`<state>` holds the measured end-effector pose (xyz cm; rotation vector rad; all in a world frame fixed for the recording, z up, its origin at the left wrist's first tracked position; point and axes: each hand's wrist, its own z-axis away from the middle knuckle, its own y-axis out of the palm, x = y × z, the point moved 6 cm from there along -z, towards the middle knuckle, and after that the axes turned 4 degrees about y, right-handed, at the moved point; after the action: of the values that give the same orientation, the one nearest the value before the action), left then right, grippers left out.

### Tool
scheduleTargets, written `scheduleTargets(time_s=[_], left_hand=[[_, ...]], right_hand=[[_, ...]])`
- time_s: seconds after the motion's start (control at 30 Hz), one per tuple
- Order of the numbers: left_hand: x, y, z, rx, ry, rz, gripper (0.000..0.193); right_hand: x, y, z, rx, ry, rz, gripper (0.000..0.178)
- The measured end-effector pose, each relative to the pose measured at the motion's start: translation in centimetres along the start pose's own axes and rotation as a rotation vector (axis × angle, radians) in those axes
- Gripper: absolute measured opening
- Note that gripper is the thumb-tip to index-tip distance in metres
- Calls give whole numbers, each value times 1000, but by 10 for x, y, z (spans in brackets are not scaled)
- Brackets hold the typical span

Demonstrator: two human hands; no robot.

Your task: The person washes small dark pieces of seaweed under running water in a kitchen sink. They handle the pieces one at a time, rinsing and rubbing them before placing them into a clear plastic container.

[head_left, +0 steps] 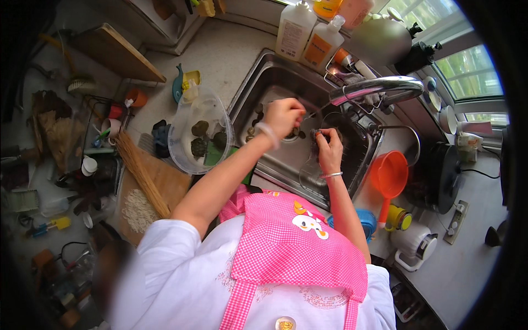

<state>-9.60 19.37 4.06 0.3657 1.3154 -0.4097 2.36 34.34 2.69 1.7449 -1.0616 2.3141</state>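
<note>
Kitchen desk (220,55) is surrounding a steel sink (258,77) under a curved tap (379,88). Left hand (283,115) is hovering curled over the basin, its contents hidden. Right hand (329,147), at its four o'clock, is pinching a dark rounded thing (318,133). Two white bottles with orange labels (308,36) are standing at twelve o'clock; a clear tub (179,146) is sitting at nine.

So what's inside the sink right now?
Both hands are over the sink: the left hand is above several small dark round things, and the right hand grips a dark lump. The hands cover the basin floor beneath them.
</note>
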Motion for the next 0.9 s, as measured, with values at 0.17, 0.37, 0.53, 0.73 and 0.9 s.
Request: scheduleTargets(time_s=[0.17,0.37,0.53,0.73,0.9], left_hand=[[7,64,-34,238,-134,285,16],[30,61,-28,458,-329,693,26],[148,26,-62,185,-317,-399,23],[261,29,-108,312,-98,-985,40],[305,47,-122,426,-326,-896,46]], right_hand=[[-9,-14,-3,-40,37,22,19],[-35,-26,6,-99,101,-17,19],[-36,-20,7,-101,163,-87,20],[-59,-11,26,-71,252,-154,20],[-67,-14,48,-112,371,-176,17]])
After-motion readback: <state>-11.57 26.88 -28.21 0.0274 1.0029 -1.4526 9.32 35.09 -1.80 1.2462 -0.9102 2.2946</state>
